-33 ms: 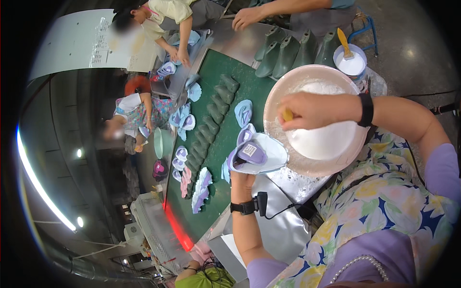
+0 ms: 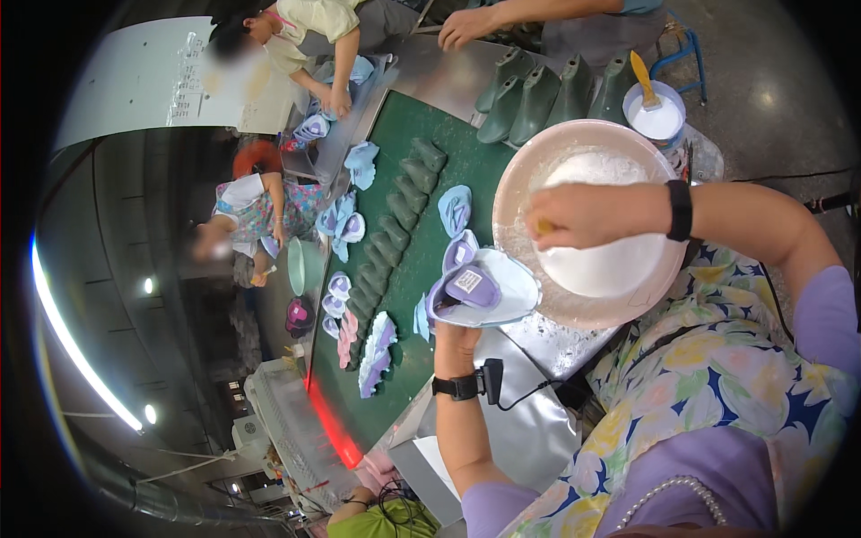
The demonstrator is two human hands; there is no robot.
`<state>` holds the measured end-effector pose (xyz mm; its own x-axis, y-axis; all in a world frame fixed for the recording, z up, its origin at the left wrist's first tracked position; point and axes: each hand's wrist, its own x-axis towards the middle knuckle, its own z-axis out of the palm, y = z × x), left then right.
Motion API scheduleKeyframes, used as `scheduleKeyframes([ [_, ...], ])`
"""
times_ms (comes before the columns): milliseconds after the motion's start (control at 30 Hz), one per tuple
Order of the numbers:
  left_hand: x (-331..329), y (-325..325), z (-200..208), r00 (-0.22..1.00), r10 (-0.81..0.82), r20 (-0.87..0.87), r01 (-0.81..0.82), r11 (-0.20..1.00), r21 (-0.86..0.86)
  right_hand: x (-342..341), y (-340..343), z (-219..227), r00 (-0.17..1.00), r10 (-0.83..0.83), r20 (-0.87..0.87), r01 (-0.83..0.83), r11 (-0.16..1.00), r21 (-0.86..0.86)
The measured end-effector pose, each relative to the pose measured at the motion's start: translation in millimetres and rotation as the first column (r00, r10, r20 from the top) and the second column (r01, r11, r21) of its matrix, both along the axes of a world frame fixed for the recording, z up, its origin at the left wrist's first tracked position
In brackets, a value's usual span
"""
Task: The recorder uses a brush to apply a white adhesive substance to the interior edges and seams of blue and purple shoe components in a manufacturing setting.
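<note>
My left hand [image 2: 457, 337] is closed on a white and light blue shoe upper [image 2: 502, 285] with a purple lining and a pale printed label inside, held up at the near-left rim of the pink basin. White liquid [image 2: 592, 269] lies in the wide basin [image 2: 513, 175]. Over it, my right hand [image 2: 592, 215] is closed round a brush with a yellow handle [image 2: 543, 227]; its bristles are hidden beneath the hand. Another upper [image 2: 461, 251] with purple lining lies on the green conveyor belt just behind the held one, and a light blue upper [image 2: 455, 209] rests farther back.
Dark green shoe lasts [image 2: 387, 235] line the green belt [image 2: 475, 166], with more uppers [image 2: 341, 224] along its far side. Bigger lasts [image 2: 529, 103] stand behind the basin, beside a bucket [image 2: 659, 121] holding a yellow-handled brush [image 2: 642, 79]. Co-workers [image 2: 314, 36] work across the belt.
My right hand has shifted slightly toward me over the basin, and less of the yellow handle shows. The left hand and its upper have hardly moved.
</note>
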<state>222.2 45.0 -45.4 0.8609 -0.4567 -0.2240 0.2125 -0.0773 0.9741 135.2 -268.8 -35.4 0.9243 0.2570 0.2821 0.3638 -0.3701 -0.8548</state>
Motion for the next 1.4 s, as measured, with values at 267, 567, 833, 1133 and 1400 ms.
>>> scheduleKeyframes([
  [267,-24.6,-13.2,-11.0,0.818,0.018,-0.575,-0.171,0.962,-0.214,-23.1,-29.3,3.0,0.996,-0.077,0.046,0.081,0.991,-0.102],
  [567,-56.3,-77.0,6.4,0.66,-0.185,-0.728,-0.051,0.956,-0.289,-9.4,15.0,36.2,0.86,-0.095,0.501,-0.081,0.945,0.318],
  [833,-51.7,-61.4,2.1,0.549,-0.295,-0.782,-0.139,0.89,-0.434,2.2,17.8,19.3,0.841,0.045,0.539,-0.07,0.997,0.027],
  [1133,-54.8,-59.2,-1.4,0.782,-0.045,-0.621,-0.157,0.951,-0.266,-0.2,13.8,16.0,0.908,0.003,0.418,0.005,1.0,-0.02],
  [1400,-46.3,-23.0,-12.5,0.971,-0.17,0.169,0.155,0.983,0.095,-1.2,-8.4,38.1,1.0,0.029,0.0,-0.029,0.99,-0.135],
])
